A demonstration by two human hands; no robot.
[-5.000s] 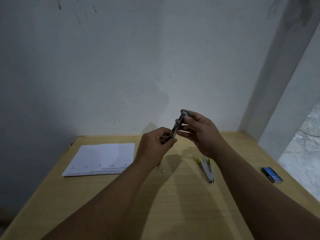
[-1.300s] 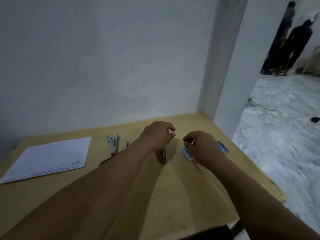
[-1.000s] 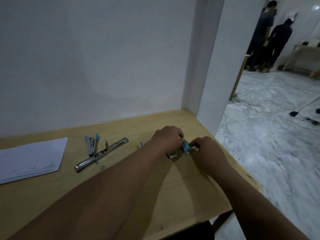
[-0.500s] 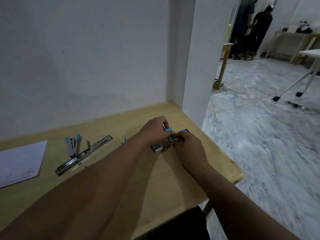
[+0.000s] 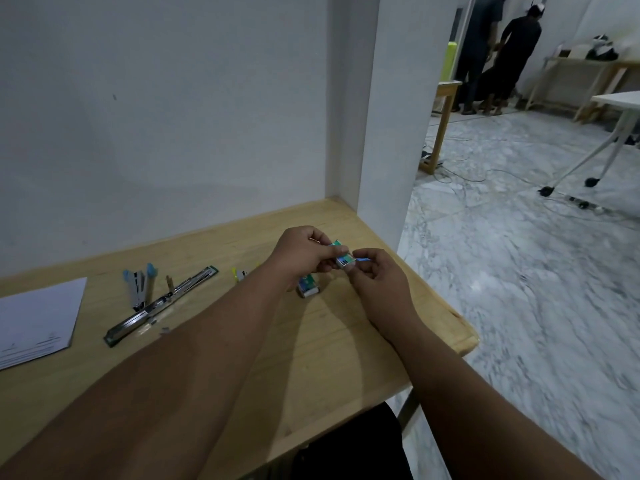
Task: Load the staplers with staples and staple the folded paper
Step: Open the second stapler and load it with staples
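Note:
My left hand (image 5: 304, 252) and my right hand (image 5: 372, 277) hold a small blue-green staple box (image 5: 343, 258) between them, just above the wooden table (image 5: 311, 341). My left fingers pinch its far end and my right fingers pinch its near end. A second small staple box (image 5: 308, 285) lies on the table under my left hand. An opened dark stapler (image 5: 161, 301) lies flat to the left. A blue stapler (image 5: 140, 284) lies beside it. A yellow stapler (image 5: 239, 273) peeks out behind my left forearm. The white folded paper (image 5: 34, 322) lies at the far left.
A white wall and pillar (image 5: 381, 116) bound the table at the back and right. The table's right edge (image 5: 464, 327) drops to a marble floor with cables. Two people (image 5: 498, 46) stand far off by other tables.
Five seconds ago both hands held a stapler up. Since then the stapler lies opened on the table, the view swung right, and both hands picked up a staple box.

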